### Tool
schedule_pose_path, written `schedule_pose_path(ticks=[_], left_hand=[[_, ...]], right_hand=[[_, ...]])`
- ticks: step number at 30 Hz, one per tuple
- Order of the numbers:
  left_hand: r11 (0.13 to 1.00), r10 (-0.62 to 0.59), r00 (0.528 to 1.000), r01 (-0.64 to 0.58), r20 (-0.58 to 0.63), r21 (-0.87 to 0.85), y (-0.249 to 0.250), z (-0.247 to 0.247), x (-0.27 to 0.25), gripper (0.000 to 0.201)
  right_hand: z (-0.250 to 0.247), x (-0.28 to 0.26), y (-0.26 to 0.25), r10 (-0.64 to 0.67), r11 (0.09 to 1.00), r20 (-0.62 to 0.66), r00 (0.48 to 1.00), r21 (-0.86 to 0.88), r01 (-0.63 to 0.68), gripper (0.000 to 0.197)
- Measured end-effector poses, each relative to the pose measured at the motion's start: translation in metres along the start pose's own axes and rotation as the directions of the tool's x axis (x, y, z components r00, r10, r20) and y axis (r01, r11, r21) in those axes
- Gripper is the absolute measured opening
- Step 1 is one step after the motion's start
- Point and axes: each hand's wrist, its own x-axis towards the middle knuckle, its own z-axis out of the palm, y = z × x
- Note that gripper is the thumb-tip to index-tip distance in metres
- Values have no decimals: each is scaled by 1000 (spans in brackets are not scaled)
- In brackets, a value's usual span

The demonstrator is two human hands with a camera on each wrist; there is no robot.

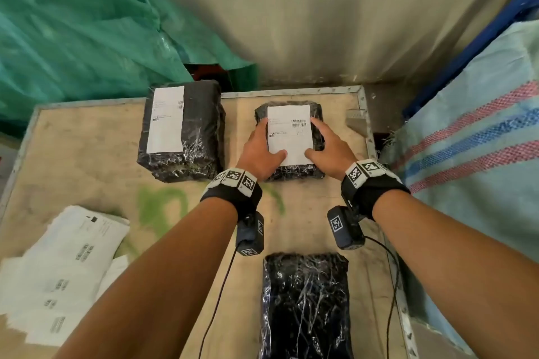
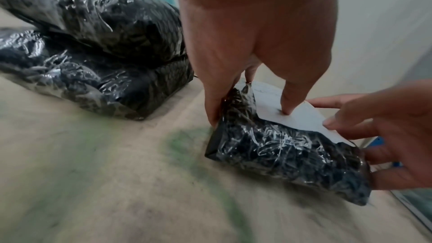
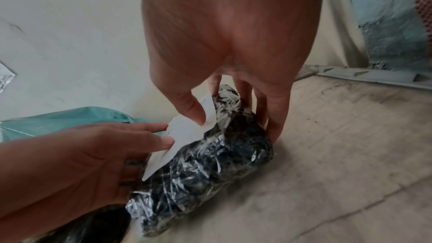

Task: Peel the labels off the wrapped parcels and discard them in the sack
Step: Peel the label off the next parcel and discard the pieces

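Observation:
A small black parcel [image 1: 291,172] wrapped in clear film lies at the table's far right, and a white label [image 1: 288,131] covers its top. My left hand [image 1: 272,140] grips its left side, fingers down the side [image 2: 214,115] and thumb pressing on the label [image 2: 280,115]. My right hand [image 1: 313,138] grips the right side the same way, its thumb on the label's near edge [image 3: 187,128]. To the left, two larger black parcels [image 1: 201,125] are stacked, and the upper one carries a white label [image 1: 166,119]. A black parcel with no label [image 1: 304,306] lies near me.
A pale blue woven sack [image 1: 481,154] with red and blue stripes stands just right of the table. A green plastic sack [image 1: 73,23] fills the back left. Loose white label sheets [image 1: 64,271] are piled at the near left of the wooden table [image 1: 87,154].

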Motion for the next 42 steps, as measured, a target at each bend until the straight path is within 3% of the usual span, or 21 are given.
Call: schedule_pose_path(ticks=[7, 15, 26, 36, 39, 42], left_hand=[[998, 66, 998, -66, 6, -15, 11, -6, -49, 79], [980, 197, 980, -196, -22, 31, 20, -10, -150, 74], [988, 151, 988, -152, 38, 36, -25, 24, -286, 82], [988, 151, 987, -153, 62, 17, -55, 41, -313, 88], [984, 151, 985, -158, 89, 87, -55, 35, -306, 94], [965, 173, 977, -193, 120, 179, -51, 31, -295, 113]], right_hand=[[0, -49, -2, -7, 999, -28, 1000, 50, 9, 79], [-1, -153, 5, -16, 1000, -85, 996, -2, 16, 76], [31, -276, 52, 45, 991, 38, 998, -126, -39, 78], [44, -305, 75, 14, 984, 40, 999, -181, -7, 77], [35, -298, 70, 31, 962, 89, 996, -272, -5, 73], [23, -285, 57, -11, 912, 43, 999, -409, 27, 56]])
